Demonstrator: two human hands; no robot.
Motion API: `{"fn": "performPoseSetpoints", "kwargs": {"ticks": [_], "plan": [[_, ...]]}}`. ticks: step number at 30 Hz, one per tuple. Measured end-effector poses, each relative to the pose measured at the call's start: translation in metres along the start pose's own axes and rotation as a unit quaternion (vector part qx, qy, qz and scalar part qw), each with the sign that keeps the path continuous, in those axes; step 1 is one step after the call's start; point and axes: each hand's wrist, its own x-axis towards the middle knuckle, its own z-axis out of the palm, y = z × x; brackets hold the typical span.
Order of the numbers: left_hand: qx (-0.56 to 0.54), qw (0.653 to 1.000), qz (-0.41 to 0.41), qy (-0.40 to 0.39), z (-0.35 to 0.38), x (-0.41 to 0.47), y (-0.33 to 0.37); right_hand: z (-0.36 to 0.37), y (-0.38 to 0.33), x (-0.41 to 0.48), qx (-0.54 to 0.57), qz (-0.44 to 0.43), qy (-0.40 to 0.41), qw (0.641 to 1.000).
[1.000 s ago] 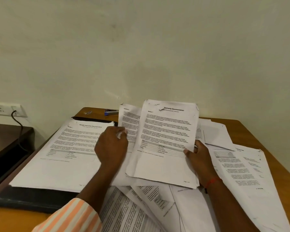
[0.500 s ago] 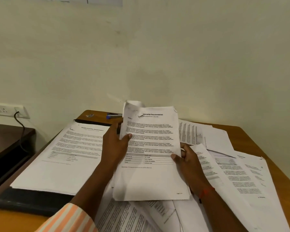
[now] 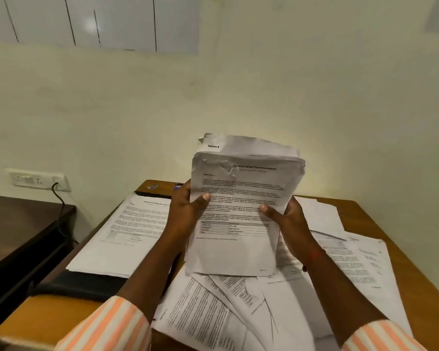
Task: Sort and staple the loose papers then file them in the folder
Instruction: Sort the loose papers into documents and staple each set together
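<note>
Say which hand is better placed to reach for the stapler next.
Probably the left hand: the stapler peeks out just behind its fingers. The right hand, also gripping the paper bundle, sits on the bundle's far side.

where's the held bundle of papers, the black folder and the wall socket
held bundle of papers (image 3: 238, 252): head view, blank lower part of the front sheet
black folder (image 3: 84, 285): head view, its near edge
wall socket (image 3: 36, 179): head view, middle of the white plate

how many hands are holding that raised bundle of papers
2. The left hand grips the left edge of the paper bundle, the right hand its right edge; fingers behind are hidden.
</note>
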Motion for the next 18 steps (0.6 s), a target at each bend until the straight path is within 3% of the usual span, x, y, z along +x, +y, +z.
{"fn": "performPoseSetpoints", "kwargs": {"ticks": [6, 18], "plan": [[-0.007, 0.999, 0.036, 0.026, 0.009, -0.014, 0.028, 0.007, -0.037, -0.024, -0.026, -0.065, 0.063, 0.996], [0.039, 0.987, 0.137, 0.073, 0.005, -0.029, 0.066, 0.022, -0.067, -0.044, 0.016, -0.094, 0.061, 0.994]]}}
